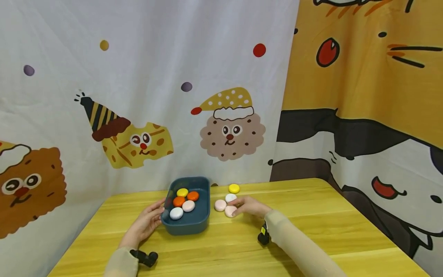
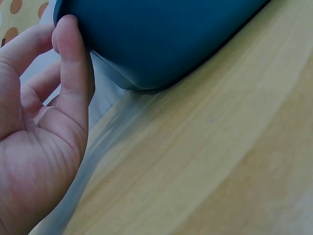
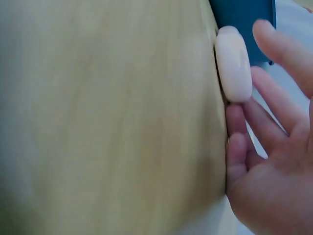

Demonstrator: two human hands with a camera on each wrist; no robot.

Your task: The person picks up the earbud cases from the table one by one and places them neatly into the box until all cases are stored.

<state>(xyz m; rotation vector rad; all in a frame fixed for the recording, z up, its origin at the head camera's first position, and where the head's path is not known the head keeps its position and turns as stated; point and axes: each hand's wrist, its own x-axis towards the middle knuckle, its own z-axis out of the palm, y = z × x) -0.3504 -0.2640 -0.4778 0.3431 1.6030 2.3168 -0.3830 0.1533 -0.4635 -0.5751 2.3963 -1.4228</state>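
A dark teal plastic bin sits on the table, holding several smooth round pieces like large candies: yellow, orange, pale pink and white. My left hand touches the bin's outer left side, its thumb near the rim. To the bin's right, my right hand reaches over a near pale pink piece. In the right wrist view, fingers lie behind this pink piece, while the thumb stands off it.
Beside the right hand lie another pale pink piece and a white piece, with a yellow piece farther back. The wooden table ends at a printed cloth backdrop. Each wrist carries a small black camera.
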